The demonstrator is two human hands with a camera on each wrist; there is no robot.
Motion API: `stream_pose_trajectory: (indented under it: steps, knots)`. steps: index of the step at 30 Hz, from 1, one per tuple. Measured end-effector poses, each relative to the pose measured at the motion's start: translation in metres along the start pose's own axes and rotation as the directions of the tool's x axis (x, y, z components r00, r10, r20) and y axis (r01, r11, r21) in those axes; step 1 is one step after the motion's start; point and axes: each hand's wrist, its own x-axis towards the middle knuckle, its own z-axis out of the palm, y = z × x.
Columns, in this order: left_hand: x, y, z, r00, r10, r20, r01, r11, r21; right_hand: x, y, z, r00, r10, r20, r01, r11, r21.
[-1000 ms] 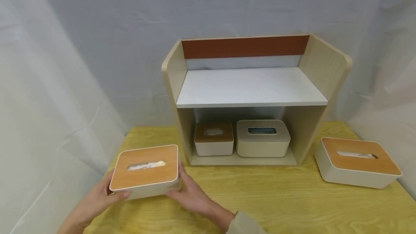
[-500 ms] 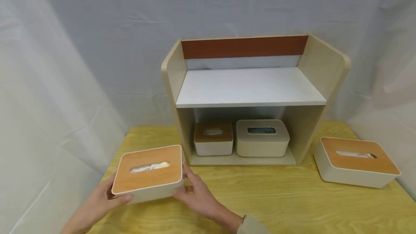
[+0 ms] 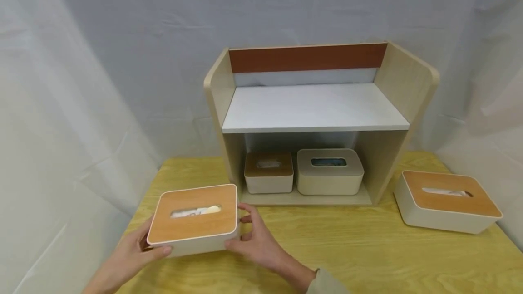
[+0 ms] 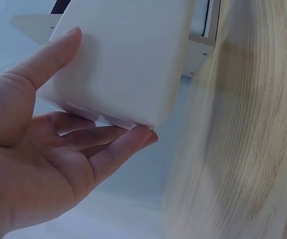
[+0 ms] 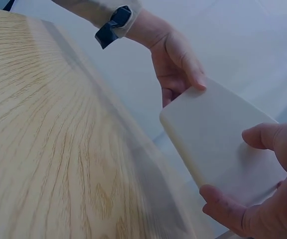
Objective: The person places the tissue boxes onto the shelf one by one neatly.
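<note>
Both hands (image 3: 135, 251) grip the tissue box (image 3: 193, 219), long axis left-right, slot up.

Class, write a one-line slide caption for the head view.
Both hands, left hand and right hand, hold a wood-lidded tissue box above the yellow table before a shelf unit.

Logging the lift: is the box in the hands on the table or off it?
Off it. The tissue box shows its bare underside in both wrist views, fingers beneath.

No readable text or labels
</note>
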Motion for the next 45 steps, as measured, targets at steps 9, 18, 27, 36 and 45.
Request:
stream_pose_trajectory:
  steps: [9, 18, 27, 36, 45]
  knots:
    - [-0.001, 0.003, 0.008, 0.998, 0.038, 0.047, -0.036, 0.999, -0.038, -0.005, -0.002, -0.012, 1.0, -0.02, -0.004, 0.02, 1.0, -0.023]
    - [-0.003, 0.009, 0.015, 0.997, 0.066, 0.048, -0.065, 0.998, -0.018, -0.011, -0.006, -0.022, 0.999, -0.026, 0.028, 0.027, 0.998, -0.049]
    - [-0.004, 0.017, 0.02, 0.99, 0.126, 0.07, -0.123, 0.991, -0.042, -0.022, -0.017, -0.034, 0.999, -0.012, 0.049, 0.016, 0.996, -0.093]
    - [-0.004, 0.034, 0.026, 0.966, 0.25, 0.067, -0.248, 0.968, -0.039, -0.034, -0.035, -0.047, 0.996, -0.055, 0.069, 0.063, 0.99, -0.124]
    - [-0.001, 0.058, 0.029, 0.94, 0.335, 0.065, -0.336, 0.942, 0.001, -0.047, -0.06, -0.065, 0.991, -0.109, 0.074, 0.119, 0.98, -0.157]
